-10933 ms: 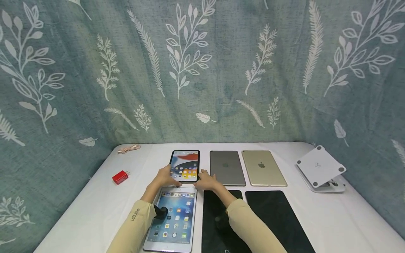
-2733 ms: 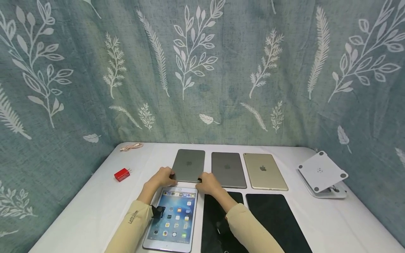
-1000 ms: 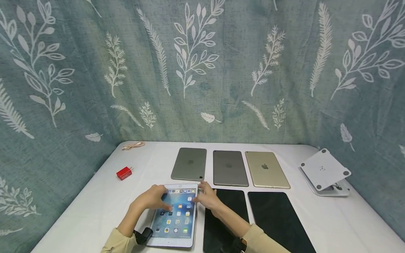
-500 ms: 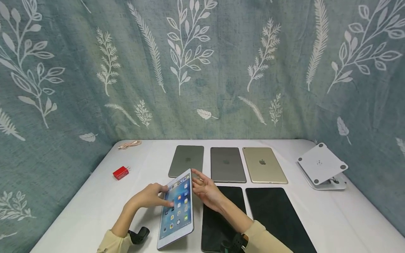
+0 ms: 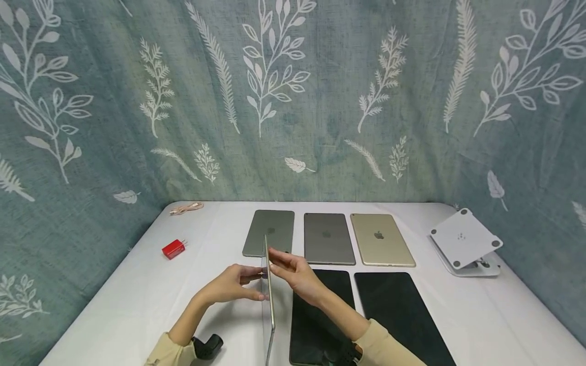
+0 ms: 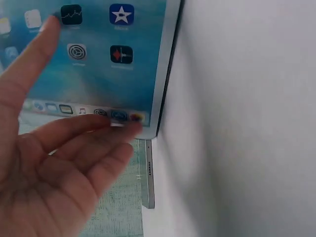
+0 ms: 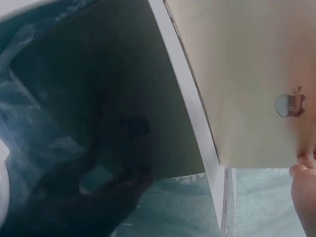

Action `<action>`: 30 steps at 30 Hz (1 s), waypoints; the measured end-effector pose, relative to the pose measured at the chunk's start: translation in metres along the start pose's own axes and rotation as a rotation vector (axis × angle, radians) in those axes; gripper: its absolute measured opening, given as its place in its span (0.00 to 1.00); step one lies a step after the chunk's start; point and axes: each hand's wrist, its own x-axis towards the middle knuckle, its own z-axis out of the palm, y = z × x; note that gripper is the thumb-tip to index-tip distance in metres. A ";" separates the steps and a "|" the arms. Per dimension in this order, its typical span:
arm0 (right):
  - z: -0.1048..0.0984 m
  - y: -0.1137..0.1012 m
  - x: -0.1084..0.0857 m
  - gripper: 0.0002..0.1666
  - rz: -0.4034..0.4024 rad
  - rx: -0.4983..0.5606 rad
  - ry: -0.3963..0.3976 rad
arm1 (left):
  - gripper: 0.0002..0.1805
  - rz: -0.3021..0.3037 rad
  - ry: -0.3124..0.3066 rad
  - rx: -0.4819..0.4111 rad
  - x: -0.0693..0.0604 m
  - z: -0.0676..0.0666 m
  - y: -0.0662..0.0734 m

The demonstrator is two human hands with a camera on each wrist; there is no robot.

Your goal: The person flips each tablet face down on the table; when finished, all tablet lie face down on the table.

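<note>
A gold-backed Apple iPad (image 7: 232, 89) is held nearly on edge at the white table (image 5: 123, 305), the left hand (image 5: 233, 284) with fingers extended against its screen (image 6: 98, 81), the right hand (image 5: 299, 277) laid on its back, probably so opposing pressure stops it tipping. An Apple logo (image 7: 290, 104) brands it; a star icon (image 6: 121, 14) carries an illegible caption.

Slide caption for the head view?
Left hand and right hand flank an edge-on tablet; three face-down tablets lie beyond, two dark tablets beside it.
</note>
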 end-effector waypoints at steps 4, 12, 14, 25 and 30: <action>0.007 -0.001 0.000 0.35 -0.012 -0.130 0.007 | 0.42 0.030 0.025 -0.050 -0.002 -0.001 0.003; 0.014 0.006 0.000 0.37 0.040 -0.189 0.003 | 0.44 0.065 0.092 -0.052 -0.011 -0.012 0.015; 0.013 0.008 0.000 0.38 0.060 -0.204 -0.010 | 0.45 0.074 0.111 -0.053 -0.013 -0.016 0.018; 0.012 0.014 0.000 0.43 0.137 -0.229 -0.091 | 0.48 0.141 0.109 -0.073 -0.024 -0.030 0.021; 0.013 0.013 0.001 0.45 0.226 -0.308 -0.085 | 0.53 0.172 0.090 -0.135 -0.029 -0.036 0.022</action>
